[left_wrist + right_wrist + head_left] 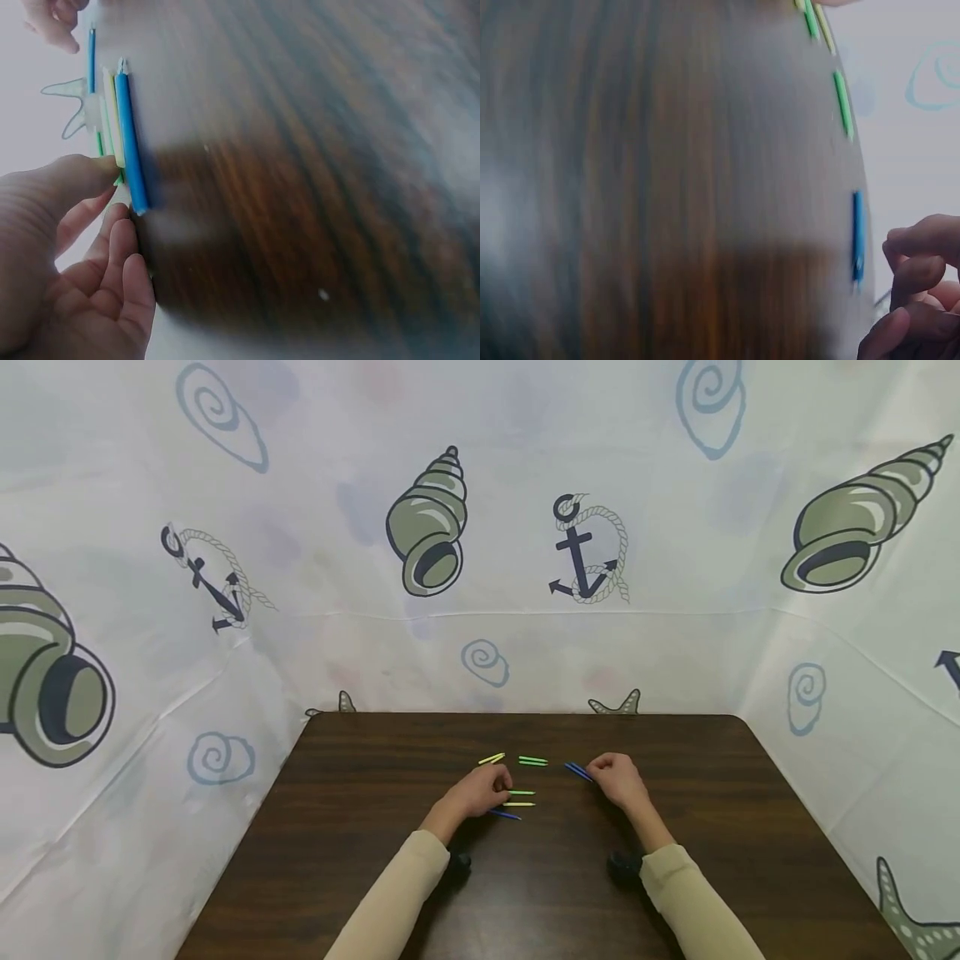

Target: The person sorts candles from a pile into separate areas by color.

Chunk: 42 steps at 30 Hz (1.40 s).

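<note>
My left hand point(477, 791) pinches the left end of a green pen point(522, 792) between thumb and fingers. Just nearer lie a yellow pen point(519, 804) and a blue pen point(130, 142), roughly side by side with it. My right hand point(617, 779) has its fingers loosely curled at the near end of two blue pens point(578, 771); in the right wrist view its fingertips point(898, 236) stand a little apart from them. Two green pens point(533, 761) lie between the hands, farther back. Past the left hand, two yellow pens point(492, 759) meet at an angle.
All the pens lie on a dark brown wooden table point(555, 893). A white cloth point(517, 552) printed with shells and anchors hangs behind the table and along both sides. Dark wrist straps point(625, 868) show under the forearms.
</note>
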{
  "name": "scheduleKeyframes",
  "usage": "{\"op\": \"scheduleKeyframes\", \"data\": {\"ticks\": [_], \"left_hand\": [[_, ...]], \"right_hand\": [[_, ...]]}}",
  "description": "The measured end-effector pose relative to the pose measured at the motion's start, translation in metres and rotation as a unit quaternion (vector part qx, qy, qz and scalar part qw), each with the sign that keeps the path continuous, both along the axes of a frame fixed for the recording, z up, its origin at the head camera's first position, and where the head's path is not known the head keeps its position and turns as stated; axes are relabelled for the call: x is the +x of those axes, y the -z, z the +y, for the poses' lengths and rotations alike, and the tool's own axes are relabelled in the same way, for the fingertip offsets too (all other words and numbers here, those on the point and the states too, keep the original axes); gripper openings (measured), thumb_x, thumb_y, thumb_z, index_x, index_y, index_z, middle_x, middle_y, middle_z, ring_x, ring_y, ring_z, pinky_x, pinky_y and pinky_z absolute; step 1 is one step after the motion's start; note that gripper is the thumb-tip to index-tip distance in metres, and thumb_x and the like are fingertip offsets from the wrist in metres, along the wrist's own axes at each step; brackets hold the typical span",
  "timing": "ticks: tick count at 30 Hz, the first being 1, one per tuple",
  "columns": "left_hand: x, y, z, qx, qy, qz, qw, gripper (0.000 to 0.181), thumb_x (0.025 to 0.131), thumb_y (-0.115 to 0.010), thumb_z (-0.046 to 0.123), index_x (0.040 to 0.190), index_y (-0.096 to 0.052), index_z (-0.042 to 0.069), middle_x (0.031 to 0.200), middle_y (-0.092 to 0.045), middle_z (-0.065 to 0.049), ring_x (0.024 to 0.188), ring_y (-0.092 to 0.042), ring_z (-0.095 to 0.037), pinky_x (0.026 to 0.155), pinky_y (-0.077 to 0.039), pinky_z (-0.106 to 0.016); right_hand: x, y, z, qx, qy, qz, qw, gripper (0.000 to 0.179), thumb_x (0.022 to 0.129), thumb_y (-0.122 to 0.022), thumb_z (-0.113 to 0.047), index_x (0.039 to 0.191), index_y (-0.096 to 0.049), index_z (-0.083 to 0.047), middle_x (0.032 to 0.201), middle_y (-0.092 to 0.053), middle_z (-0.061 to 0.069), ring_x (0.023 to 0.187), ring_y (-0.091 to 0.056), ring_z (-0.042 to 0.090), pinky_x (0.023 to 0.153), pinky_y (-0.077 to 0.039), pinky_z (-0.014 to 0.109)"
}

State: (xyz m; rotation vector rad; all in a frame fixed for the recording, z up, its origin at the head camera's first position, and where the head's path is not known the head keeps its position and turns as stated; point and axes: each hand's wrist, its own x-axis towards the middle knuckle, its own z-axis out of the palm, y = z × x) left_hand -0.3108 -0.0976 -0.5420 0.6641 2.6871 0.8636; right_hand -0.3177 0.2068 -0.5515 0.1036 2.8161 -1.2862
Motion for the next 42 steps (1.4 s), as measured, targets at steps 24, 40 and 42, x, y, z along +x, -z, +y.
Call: {"op": "scheduleKeyframes", "data": {"ticks": [24,40,42], "left_hand": [[0.001,0.023,-0.013,0.046,0.0,-0.018,0.9988,0.036,0.104,-0.073,0.03,0.13,-0.056,0.012,0.102,-0.062,-0.003,0.083,-0.059,-0.015,0.078,-0.051,-0.034],[0.0,0.034,-0.012,-0.001,-0.02,0.014,0.9997,0.036,0.1,-0.079,0.03,0.127,-0.058,0.019,0.098,-0.057,0.003,0.08,-0.054,-0.014,0.076,-0.046,-0.034],[0.0,0.036,-0.013,-0.003,-0.022,0.014,0.9997,0.034,0.1,-0.079,0.031,0.125,-0.059,0.02,0.098,-0.057,0.004,0.08,-0.054,-0.013,0.076,-0.047,-0.034]], "right_hand": [[0.013,0.011,-0.089,0.0,-0.214,0.021,0.9766,0.006,0.102,-0.073,-0.018,0.106,-0.076,-0.014,0.068,-0.058,-0.002,0.055,-0.047,0.011,0.053,-0.038,0.027],[0.009,0.006,-0.094,0.044,-0.216,0.013,0.9753,0.007,0.1,-0.073,-0.016,0.095,-0.077,-0.013,0.075,-0.065,-0.002,0.062,-0.052,0.013,0.057,-0.042,0.03],[0.008,0.005,-0.092,0.042,-0.22,0.015,0.9746,0.007,0.101,-0.073,-0.015,0.096,-0.078,-0.011,0.077,-0.066,-0.001,0.062,-0.052,0.013,0.058,-0.043,0.03]]}}
